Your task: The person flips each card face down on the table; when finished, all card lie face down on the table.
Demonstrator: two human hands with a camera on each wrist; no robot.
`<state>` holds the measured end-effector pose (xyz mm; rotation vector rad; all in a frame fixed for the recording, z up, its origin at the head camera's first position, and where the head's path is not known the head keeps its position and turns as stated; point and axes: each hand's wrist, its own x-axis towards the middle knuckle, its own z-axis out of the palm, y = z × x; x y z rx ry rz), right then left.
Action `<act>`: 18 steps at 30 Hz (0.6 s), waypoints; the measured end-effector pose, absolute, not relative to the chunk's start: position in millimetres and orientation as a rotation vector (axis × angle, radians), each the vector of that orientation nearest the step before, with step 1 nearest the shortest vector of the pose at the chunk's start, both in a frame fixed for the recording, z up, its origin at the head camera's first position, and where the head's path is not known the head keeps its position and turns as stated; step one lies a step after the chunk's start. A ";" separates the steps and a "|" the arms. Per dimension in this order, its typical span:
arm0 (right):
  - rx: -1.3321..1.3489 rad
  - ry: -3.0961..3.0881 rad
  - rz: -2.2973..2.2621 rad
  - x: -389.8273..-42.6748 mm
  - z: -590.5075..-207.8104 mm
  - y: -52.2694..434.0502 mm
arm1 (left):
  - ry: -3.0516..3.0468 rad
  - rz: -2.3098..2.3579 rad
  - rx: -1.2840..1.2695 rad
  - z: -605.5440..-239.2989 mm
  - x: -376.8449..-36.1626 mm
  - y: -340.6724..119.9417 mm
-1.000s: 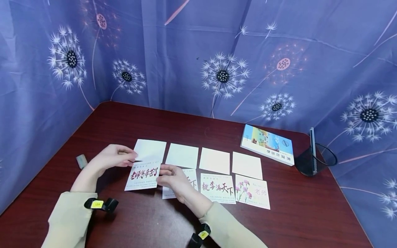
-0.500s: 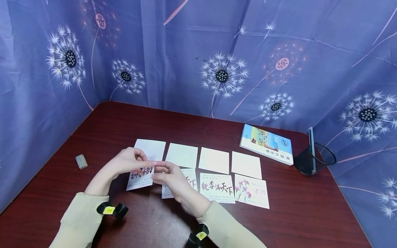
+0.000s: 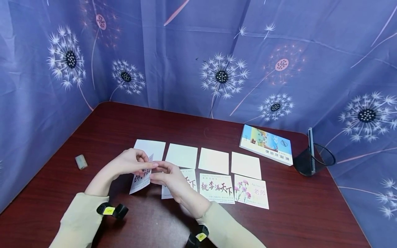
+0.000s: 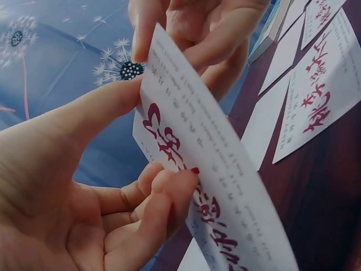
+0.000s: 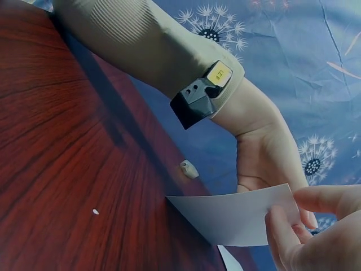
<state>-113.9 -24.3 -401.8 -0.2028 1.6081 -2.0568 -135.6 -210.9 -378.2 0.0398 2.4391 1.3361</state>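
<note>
A white card with red Chinese lettering (image 3: 139, 182) stands tilted up between both hands at the left end of the rows. My right hand (image 3: 173, 179) pinches its upper right corner between thumb and fingers. Against the printed face lie the curled fingers of my left hand (image 3: 131, 162), with the thumb at the card's edge. In the left wrist view the lettered side of the card (image 4: 225, 169) faces the camera. Its plain white back (image 5: 237, 214), slightly bowed, shows in the right wrist view. Behind it lies a blank card (image 3: 150, 146), partly covered.
More blank cards (image 3: 214, 160) continue the back row. In front lie a lettered card (image 3: 217, 187), a flower card (image 3: 252, 193) and another lettered one (image 3: 191, 179) partly under my right hand. A book (image 3: 266, 144), a black mesh pen holder (image 3: 305, 163) and an eraser (image 3: 81, 162) stand farther out.
My left hand has moved right from the card's upper left corner to its right side, meeting the right hand. The card has turned from lying nearly flat to tilted upright.
</note>
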 end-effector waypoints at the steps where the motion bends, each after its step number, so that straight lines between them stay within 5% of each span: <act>1: -0.209 1.607 -2.057 -114.2 -402.0 -24.4 | 2.435 1.340 0.040 -377.6 -135.4 -211.4; 18: -0.214 1.627 -2.001 -121.2 -409.4 -18.3 | 2.495 1.396 -0.017 -360.8 -128.2 -229.8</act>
